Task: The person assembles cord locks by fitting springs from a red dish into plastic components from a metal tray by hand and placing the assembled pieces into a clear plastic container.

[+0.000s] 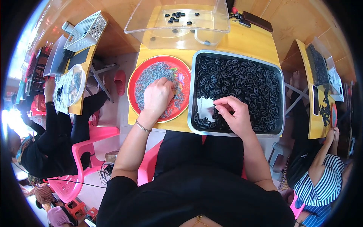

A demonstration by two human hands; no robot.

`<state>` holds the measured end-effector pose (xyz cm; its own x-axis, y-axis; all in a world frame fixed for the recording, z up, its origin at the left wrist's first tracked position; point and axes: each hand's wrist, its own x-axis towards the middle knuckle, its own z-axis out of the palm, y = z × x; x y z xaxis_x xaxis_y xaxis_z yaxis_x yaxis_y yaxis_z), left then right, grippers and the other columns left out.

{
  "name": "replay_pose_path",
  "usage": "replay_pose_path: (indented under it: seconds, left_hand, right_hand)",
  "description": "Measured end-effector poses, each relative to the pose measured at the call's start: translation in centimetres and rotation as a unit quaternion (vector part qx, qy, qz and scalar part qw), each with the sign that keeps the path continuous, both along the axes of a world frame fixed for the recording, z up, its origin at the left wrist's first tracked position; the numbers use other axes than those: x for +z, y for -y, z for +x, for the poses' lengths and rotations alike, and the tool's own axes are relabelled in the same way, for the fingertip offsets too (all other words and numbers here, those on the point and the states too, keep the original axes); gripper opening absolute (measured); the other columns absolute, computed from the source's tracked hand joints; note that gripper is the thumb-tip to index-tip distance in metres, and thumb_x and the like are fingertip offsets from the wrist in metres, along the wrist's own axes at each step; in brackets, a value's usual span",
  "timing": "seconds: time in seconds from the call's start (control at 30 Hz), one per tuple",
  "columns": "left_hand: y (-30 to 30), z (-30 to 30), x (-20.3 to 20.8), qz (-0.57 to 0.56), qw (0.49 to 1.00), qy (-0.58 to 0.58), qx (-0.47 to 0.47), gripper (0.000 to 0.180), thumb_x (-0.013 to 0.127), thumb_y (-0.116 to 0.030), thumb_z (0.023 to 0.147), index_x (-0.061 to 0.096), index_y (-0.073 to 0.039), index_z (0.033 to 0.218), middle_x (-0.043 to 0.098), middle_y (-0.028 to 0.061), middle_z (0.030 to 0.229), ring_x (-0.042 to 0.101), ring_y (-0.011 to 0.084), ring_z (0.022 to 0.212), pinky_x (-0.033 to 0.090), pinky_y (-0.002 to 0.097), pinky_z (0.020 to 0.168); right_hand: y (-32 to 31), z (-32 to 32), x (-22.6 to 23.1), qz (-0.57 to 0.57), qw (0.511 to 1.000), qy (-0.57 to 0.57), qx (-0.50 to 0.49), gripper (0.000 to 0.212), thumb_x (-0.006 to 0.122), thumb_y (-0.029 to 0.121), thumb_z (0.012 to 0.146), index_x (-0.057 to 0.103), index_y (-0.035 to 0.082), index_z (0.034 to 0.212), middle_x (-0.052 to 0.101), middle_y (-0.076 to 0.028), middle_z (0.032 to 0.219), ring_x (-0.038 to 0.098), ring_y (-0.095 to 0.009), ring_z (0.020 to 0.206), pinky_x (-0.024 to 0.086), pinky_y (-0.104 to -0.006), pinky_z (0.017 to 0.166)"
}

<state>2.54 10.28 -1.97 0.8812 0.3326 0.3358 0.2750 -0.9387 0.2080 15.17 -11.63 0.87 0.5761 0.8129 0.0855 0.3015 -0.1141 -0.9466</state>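
My left hand (pixel 160 96) is over a round red tray (pixel 132 85) with a floral print, its fingers curled down and closed among many small grey-blue metal pins (pixel 151 73). What those fingers hold is hidden. To the right stands a rectangular metal tray (pixel 192 94) filled with black oval plastic pieces (pixel 242 79), each with two holes. Over its near left part, my right hand (pixel 235 115) pinches thumb and forefinger together. A dark bit shows at those fingertips, too small to name. Bare metal shows beside them.
A transparent plastic bin (pixel 130 30) with several black pieces stands at the table's back. Keys (pixel 245 22) and a brown wallet (pixel 258 21) lie beside it. People work at yellow side tables: a person in black (pixel 49 147) at left, one in a striped top (pixel 321 181) at right.
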Motion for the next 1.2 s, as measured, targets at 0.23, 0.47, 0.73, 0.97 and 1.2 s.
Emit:
replay_pose_path:
  seconds: [0.23,0.47,0.73,0.97,1.2]
  left_hand:
    - [0.1,-0.6,0.7,-0.034,0.998,0.035,0.034,0.006,0.061,-0.007,0.067,0.062,-0.006,0.074,0.055,0.0077,0.075,0.056,0.0252,0.074,0.047,0.0348,0.066]
    - [0.0,-0.4,-0.1,-0.033,0.999,0.012,-0.031,0.011,0.063,-0.009,0.069,0.065,-0.008,0.081,0.054,0.0054,0.076,0.055,0.0206,0.075,0.046,0.0324,0.07]
    - [0.0,0.1,-0.3,-0.048,0.997,0.013,-0.053,0.011,0.062,-0.008,0.07,0.064,-0.007,0.081,0.054,0.006,0.075,0.056,0.0217,0.075,0.046,0.0329,0.07]
    - [0.1,0.1,0.0,-0.039,0.998,0.012,-0.053,0.007,0.062,-0.008,0.07,0.063,-0.006,0.076,0.055,0.0062,0.073,0.057,0.0215,0.073,0.047,0.0322,0.068]
    - [0.2,0.1,-0.2,-0.024,0.999,-0.026,-0.039,0.008,0.06,-0.004,0.069,0.063,-0.004,0.077,0.055,0.0086,0.076,0.056,0.024,0.075,0.047,0.0339,0.067]
  right_hand:
    - [0.0,0.0,-0.1,-0.006,1.0,0.002,0.011,0.015,0.055,-0.003,0.077,0.061,0.0,0.09,0.058,-0.006,0.081,0.057,-0.01,0.069,0.046,-0.0202,0.062]
    - [-0.1,-0.1,-0.1,0.002,1.0,0.004,0.012,0.015,0.055,-0.004,0.077,0.061,0.0,0.09,0.059,-0.005,0.081,0.057,-0.009,0.069,0.046,-0.0198,0.061]
    - [0.1,-0.1,-0.5,0.008,1.0,-0.005,0.008,0.014,0.055,-0.004,0.077,0.06,0.0,0.09,0.059,-0.005,0.08,0.056,-0.009,0.068,0.045,-0.0196,0.061]
    - [0.1,-0.1,-0.6,0.01,1.0,-0.003,0.008,0.014,0.055,-0.004,0.078,0.061,0.0,0.09,0.058,-0.004,0.08,0.056,-0.008,0.068,0.044,-0.0192,0.06]
    - [0.0,0.4,-0.4,0.008,1.0,0.007,-0.011,0.013,0.056,-0.002,0.078,0.061,0.001,0.09,0.058,-0.004,0.077,0.055,-0.008,0.065,0.044,-0.0193,0.057]
